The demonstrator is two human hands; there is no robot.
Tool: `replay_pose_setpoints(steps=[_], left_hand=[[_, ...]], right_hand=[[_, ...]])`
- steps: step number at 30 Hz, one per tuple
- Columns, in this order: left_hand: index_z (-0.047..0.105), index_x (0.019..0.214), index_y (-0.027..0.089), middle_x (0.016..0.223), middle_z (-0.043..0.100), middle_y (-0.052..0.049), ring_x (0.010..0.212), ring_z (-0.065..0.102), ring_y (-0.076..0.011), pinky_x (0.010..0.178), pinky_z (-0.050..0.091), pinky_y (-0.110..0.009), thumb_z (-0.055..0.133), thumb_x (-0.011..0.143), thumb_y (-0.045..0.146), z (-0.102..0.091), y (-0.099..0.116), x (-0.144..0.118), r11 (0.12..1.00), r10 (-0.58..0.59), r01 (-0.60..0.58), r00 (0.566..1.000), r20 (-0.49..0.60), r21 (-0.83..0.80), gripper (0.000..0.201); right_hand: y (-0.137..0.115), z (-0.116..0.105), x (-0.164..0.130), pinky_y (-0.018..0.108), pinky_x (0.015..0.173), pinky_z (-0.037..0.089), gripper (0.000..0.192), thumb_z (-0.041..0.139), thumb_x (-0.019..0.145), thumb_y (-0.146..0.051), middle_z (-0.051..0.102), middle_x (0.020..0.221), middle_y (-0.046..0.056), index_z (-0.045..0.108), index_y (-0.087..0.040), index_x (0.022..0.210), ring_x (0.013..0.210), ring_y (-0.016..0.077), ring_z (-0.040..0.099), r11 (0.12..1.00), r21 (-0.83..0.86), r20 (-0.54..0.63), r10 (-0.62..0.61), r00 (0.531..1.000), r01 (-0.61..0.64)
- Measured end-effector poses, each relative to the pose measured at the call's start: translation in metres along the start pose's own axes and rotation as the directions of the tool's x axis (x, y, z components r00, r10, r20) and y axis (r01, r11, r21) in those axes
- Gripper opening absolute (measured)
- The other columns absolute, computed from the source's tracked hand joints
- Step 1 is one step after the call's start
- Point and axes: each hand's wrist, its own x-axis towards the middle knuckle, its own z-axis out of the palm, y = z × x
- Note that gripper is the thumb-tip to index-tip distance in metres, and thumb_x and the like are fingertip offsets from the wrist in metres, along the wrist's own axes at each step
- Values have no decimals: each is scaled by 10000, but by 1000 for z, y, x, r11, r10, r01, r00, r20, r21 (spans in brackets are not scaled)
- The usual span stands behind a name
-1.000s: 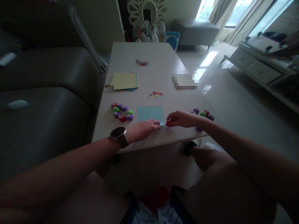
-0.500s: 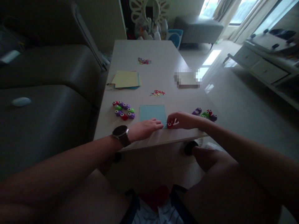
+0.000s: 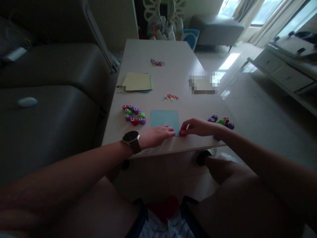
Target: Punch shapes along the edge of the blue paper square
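On the long pale worktop (image 3: 158,56) beside a grey sofa (image 3: 54,109), the left hand (image 3: 158,135) lies flat, fingers spread, pinning the light blue paper square (image 3: 164,118), while the right hand (image 3: 198,127) pinches a small red punch (image 3: 182,133) at its near right corner, best pressed squarely.

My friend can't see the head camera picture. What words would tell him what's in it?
A person's left hand presses a light blue paper sheet on a white table while the right hand holds a small red punch at its corner. More colourful punches, paper confetti and stacked paper lie nearby.
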Motion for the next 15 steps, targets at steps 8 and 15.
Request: replay_pose_setpoints(steps=[8,15], left_hand=[[613,1194,172,1139,650,-89,1086,567,-201,879,489,-295,419,912,-29,0,-1,1,1000,1,-1,1000,-5,-7,397],[597,1233,174,1176,643,-87,1117,561,-204,884,489,-288,411,925,-18,-1,1,0,1000,-12,12,1000,4,-3,407]], right_hand=[[0,4,4,298,727,481,325,664,857,-464,774,899,59,765,-195,1009,801,190,668,1000,19,-15,-20,1000,20],[-1,6,7,292,723,478,302,665,858,-442,775,886,57,762,-194,1001,781,182,665,1000,7,-30,-29,999,29]])
